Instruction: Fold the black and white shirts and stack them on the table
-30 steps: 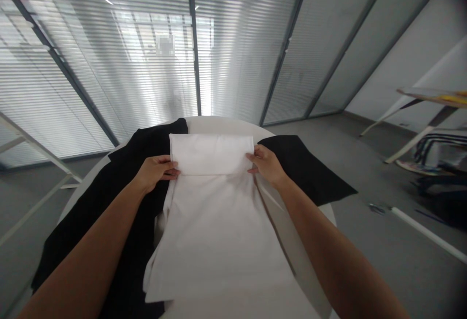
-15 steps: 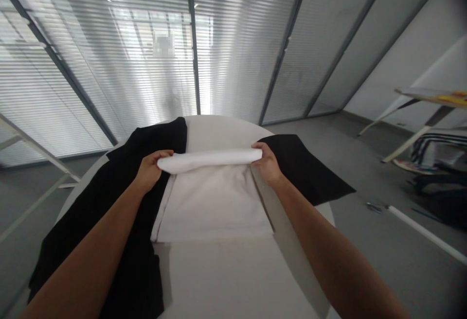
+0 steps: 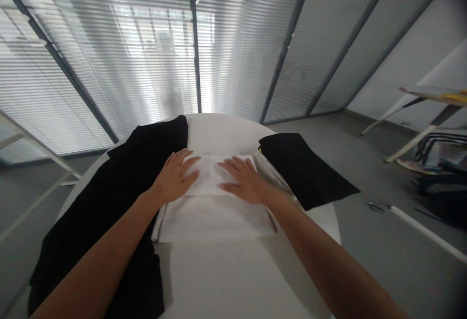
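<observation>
A white cloth (image 3: 219, 217) lies on the round white table (image 3: 233, 275), its far part folded over into a flat layer. My left hand (image 3: 177, 175) rests on the left side of that layer with its fingers spread. On the right side of the same layer, my right hand (image 3: 242, 178) lies palm down, fingers apart. Neither hand grips anything. Black fabric (image 3: 95, 207) covers the left of the table, passing beneath my left forearm. Another black piece (image 3: 306, 163) lies to the right of my right hand.
Blinds behind glass panels (image 3: 146, 66) stand beyond the table. At the right are a second table (image 3: 430, 94), a striped item (image 3: 438, 146) and a white pole (image 3: 426, 231) on the floor. A white metal frame (image 3: 36, 144) is at the left.
Both hands have let go of the raised white edge and now lie flat and closer together. The rolled edge has come down flat onto the cloth.
</observation>
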The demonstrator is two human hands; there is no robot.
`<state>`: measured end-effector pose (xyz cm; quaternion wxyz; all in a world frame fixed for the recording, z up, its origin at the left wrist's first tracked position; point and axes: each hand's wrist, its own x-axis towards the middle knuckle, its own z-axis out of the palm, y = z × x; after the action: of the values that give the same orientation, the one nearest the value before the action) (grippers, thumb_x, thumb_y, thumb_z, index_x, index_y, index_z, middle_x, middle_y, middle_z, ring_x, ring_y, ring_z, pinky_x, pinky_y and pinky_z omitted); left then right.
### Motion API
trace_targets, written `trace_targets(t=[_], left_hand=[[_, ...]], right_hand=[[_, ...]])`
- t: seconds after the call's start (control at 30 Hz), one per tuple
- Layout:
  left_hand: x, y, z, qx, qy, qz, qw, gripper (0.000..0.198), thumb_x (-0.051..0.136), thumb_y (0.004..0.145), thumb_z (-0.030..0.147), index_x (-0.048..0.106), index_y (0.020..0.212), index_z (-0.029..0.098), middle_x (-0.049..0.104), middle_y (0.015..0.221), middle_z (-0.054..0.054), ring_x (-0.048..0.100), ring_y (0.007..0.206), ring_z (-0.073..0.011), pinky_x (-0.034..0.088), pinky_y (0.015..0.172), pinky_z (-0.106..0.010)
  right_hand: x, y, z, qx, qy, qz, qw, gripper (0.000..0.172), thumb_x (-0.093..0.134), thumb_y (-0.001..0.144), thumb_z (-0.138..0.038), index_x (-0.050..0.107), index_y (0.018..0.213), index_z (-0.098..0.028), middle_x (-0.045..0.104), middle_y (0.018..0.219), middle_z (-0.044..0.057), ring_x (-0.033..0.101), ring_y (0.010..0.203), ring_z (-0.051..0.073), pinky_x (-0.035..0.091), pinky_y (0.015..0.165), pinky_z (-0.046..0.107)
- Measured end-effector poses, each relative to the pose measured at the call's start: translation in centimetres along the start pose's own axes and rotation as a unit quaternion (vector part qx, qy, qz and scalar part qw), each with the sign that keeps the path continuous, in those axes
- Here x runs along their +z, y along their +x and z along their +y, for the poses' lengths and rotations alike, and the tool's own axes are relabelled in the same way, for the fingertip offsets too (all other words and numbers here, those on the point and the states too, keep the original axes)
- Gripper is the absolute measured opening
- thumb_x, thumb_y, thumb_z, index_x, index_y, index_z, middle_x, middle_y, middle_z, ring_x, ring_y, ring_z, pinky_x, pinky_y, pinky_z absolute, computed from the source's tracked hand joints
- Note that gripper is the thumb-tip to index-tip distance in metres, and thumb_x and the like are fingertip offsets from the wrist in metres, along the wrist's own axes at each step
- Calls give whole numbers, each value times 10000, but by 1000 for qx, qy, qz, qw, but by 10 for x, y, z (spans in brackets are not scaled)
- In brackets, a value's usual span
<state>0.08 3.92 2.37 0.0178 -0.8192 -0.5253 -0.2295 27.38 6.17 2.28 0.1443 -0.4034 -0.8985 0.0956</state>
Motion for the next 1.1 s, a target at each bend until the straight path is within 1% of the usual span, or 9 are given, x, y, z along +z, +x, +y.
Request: trace_targets(t=[0.07, 0.13, 0.3, 0.47, 0.6, 0.77, 0.87, 1.03, 1.1], left_hand=[[9, -4, 4, 21, 27, -55, 998, 519, 404, 947, 474, 477, 1416, 265, 432, 1490, -100, 305, 1411, -296, 181, 1158, -541], [16, -6, 3, 25, 41, -83, 995, 540, 381, 951, 504, 440, 1442, 286, 412, 1510, -89, 296, 1420, -297, 178, 1159, -548], [19, -5, -3, 15, 59, -87, 994, 549, 347, 956, 522, 436, 1445, 288, 405, 1517, -81, 310, 1416, -284, 233, 1152, -503], [11, -5, -1, -6, 66, -92, 994, 603, 375, 922, 592, 429, 1446, 298, 386, 1525, -94, 287, 1425, -295, 243, 1137, -514], [0, -8, -1, 34, 45, -149, 987, 747, 526, 809, 665, 386, 1465, 336, 300, 1568, -101, 200, 1454, -334, 196, 1139, -555], [-5, -10, -1, 52, 48, -185, 980, 866, 676, 734, 452, 303, 1505, 323, 215, 1596, -122, 159, 1465, -339, 180, 1142, -568], [-4, -10, -1, 53, 53, -178, 981, 845, 678, 726, 356, 331, 1496, 316, 239, 1588, -123, 198, 1454, -340, 189, 1145, -564], [-3, -8, -4, 86, 57, -120, 987, 657, 580, 822, 274, 416, 1457, 316, 375, 1532, -84, 254, 1437, -310, 183, 1161, -539], [-1, -9, -3, 91, 57, -120, 987, 641, 556, 843, 266, 403, 1464, 315, 382, 1531, -73, 266, 1433, -300, 190, 1162, -531]], right_hand=[[6, 0, 0, 5, -35, -36, 999, 707, 371, 906, -675, 313, 1503, -302, 291, 1566, 90, 161, 1456, 330, 73, 1146, 587], [6, 0, 4, 17, -43, -49, 998, 760, 352, 887, -717, 274, 1520, -304, 239, 1589, 88, 114, 1468, 333, 54, 1149, 586], [-5, -3, 15, -15, -23, -97, 995, 970, 569, 745, -751, 215, 1536, -315, 130, 1615, 98, 88, 1468, 359, 50, 1149, 591], [-15, -6, 12, -42, -20, -92, 995, 755, 649, 798, -404, 348, 1487, -334, 271, 1579, 62, 178, 1455, 319, 109, 1157, 559], [-17, -8, 4, -45, -34, -104, 993, 822, 628, 737, -208, 333, 1497, -317, 250, 1586, 64, 180, 1455, 319, 129, 1154, 566], [-16, -12, 1, -36, -55, -123, 990, 906, 524, 713, -69, 231, 1529, -330, 197, 1604, 54, 138, 1467, 316, 138, 1140, 600], [-17, -13, 0, -45, -71, -111, 990, 892, 456, 717, -10, 251, 1523, -333, 230, 1595, 45, 161, 1464, 295, 159, 1139, 589], [-19, -10, -1, -59, -100, -67, 991, 848, 385, 743, 40, 341, 1483, -370, 311, 1564, 20, 194, 1455, 270, 156, 1139, 591], [-19, -10, -1, -54, -104, -70, 991, 854, 388, 741, 44, 344, 1479, -384, 310, 1564, 14, 191, 1456, 278, 158, 1137, 597]])
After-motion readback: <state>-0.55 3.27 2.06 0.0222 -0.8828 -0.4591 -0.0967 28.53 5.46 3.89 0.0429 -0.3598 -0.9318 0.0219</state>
